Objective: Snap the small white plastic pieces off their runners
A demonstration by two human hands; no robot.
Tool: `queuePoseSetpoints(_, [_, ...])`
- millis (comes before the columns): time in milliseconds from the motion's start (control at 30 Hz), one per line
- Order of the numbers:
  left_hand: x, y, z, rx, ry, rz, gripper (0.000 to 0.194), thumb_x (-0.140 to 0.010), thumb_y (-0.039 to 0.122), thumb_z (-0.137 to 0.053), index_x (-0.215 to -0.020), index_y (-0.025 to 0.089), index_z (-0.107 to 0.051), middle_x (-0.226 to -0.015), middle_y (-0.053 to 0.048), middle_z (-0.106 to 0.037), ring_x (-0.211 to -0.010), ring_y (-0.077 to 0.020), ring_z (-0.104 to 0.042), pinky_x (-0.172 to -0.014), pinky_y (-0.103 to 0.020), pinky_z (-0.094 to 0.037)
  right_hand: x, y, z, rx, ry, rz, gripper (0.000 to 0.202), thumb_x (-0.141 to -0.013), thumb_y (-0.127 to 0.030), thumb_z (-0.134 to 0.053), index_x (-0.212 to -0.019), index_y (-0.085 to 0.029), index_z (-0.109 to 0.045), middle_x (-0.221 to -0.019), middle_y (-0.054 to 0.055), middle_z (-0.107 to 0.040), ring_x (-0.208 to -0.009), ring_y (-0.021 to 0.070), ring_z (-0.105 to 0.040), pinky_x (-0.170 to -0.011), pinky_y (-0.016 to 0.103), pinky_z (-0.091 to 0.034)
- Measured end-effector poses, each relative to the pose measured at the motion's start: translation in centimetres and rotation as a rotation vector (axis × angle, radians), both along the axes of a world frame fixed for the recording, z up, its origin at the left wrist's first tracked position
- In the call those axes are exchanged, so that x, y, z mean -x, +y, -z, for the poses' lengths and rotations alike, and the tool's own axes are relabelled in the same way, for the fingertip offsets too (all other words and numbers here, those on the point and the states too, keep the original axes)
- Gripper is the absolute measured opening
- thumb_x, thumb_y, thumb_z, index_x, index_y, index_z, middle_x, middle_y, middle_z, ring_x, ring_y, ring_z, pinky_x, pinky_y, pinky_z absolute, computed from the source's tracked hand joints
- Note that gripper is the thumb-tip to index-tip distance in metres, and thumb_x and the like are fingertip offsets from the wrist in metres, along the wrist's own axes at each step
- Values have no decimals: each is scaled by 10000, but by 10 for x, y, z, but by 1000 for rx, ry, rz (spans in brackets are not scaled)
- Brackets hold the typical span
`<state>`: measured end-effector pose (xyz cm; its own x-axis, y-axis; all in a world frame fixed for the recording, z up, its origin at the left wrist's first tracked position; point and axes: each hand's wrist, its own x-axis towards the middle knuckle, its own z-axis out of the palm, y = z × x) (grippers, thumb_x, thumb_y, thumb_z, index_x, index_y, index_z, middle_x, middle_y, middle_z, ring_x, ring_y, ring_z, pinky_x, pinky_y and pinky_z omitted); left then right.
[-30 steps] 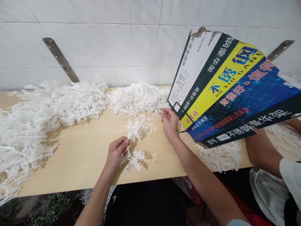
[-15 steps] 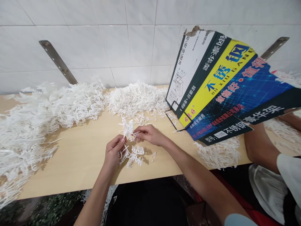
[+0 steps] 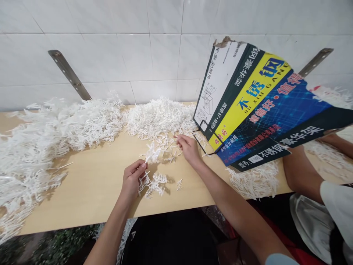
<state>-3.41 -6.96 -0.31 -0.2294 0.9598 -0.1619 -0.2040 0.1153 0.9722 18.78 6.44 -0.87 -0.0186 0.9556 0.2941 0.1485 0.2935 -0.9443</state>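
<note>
My left hand (image 3: 134, 175) is closed, pinching a white branched plastic sprue (image 3: 153, 151) by its stem. Part of the sprue spreads above my fingertips. Below it, more branched white plastic (image 3: 156, 183) with rows of thin prongs hangs or lies close to the table; I cannot tell whether it is the same piece. My right hand (image 3: 189, 148) is apart from the sprue, over the front edge of the middle pile, its fingers loosely extended. A few small white sticks (image 3: 171, 159) are just below and left of its fingertips.
White branched plastic pieces (image 3: 55, 132) are heaped at left; a pile of small white sticks (image 3: 160, 116) lies by the wall. A printed cardboard panel (image 3: 256, 110) stands at right, a black wire frame (image 3: 199, 143) at its foot. Beyond it shows another person's arm (image 3: 302, 173).
My right hand has moved away from the sprue, up and right to the middle pile, and its fingers have loosened. Small sticks now show below it. My left hand keeps its hold.
</note>
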Motion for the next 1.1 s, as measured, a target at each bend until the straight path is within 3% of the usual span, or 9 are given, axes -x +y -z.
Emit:
queuePoseSetpoints(67, [-1,1,-1,-4,0,6,290,-808,407,-762,-711,178,-612,-565,50,-353,-452,-67,-302,-409,-183,-249,9,-9,-3,-110,-155,-95,407,-1020,-451,-504,-1182,-196,-776,-1219,113,-728,-1134,240,-656,-1008,394,-514])
queuePoseSetpoints(167, [-2,1,-1,-12,-7,22,304,-812,417,-767,-713,176,-612,-580,47,-362,-461,-64,-311,-413,-180,-244,24,-21,-11,-276,-302,-279,397,-1037,-349,-501,-1371,-255,-694,-1548,83,-558,-1458,276,-450,-1244,501,-309])
queuePoseSetpoints(300, [-1,0,-2,-29,-36,47,319,-819,428,-776,-722,173,-611,-584,51,-367,-458,-59,-319,-426,-182,-245,29,-32,-15,-229,-316,-589,450,-958,-263,-625,-1406,-235,-657,-1505,106,-603,-1425,290,-503,-1211,524,-371])
queuePoseSetpoints(400, [-1,0,-2,-52,-58,26,318,-813,428,-787,-732,172,-616,-583,53,-374,-466,-61,-327,-439,-182,-258,30,-39,-14,-65,-253,-656,526,-896,-305,-728,-1407,-207,-652,-1366,126,-694,-1263,280,-644,-1107,475,-485])
queuePoseSetpoints(600, [-2,1,-4,-62,-82,-19,310,-789,425,-802,-730,174,-629,-552,56,-376,-459,-65,-321,-430,-180,-258,31,-40,-17,40,-128,-644,254,-927,-397,-706,-997,-171,-800,-966,72,-767,-901,194,-712,-811,308,-550])
queuePoseSetpoints(733, [-3,2,-7,-42,-84,-38,309,-785,427,-798,-717,176,-630,-522,63,-342,-430,-61,-297,-407,-179,-233,26,-38,-21,97,-90,-652,374,-949,-480,-675,-789,-152,-754,-718,23,-675,-645,124,-602,-584,226,-448])
queuePoseSetpoints(867, [-1,2,-7,-28,-103,-55,323,-763,411,-817,-685,169,-617,-515,63,-340,-425,-58,-304,-406,-176,-241,22,-35,-18,189,14,-640,422,-908,-557,-707,-807,-152,-766,-649,30,-681,-594,138,-619,-546,239,-443])
queuePoseSetpoints(1000, [4,2,-4,-36,-157,-87,308,-741,379,-835,-688,169,-616,-546,54,-375,-442,-59,-321,-416,-178,-261,17,-21,-13,62,339,-284,454,-916,-591,-675,-797,-162,-764,-736,69,-732,-590,142,-612,-597,288,-509])
queuePoseSetpoints(1100, [5,3,0,-54,-155,-67,320,-770,395,-824,-692,171,-608,-554,54,-370,-455,-64,-323,-428,-182,-267,11,-13,-10,30,348,-134,423,-969,-538,-603,-1049,-162,-781,-851,89,-769,-650,159,-629,-680,327,-552])
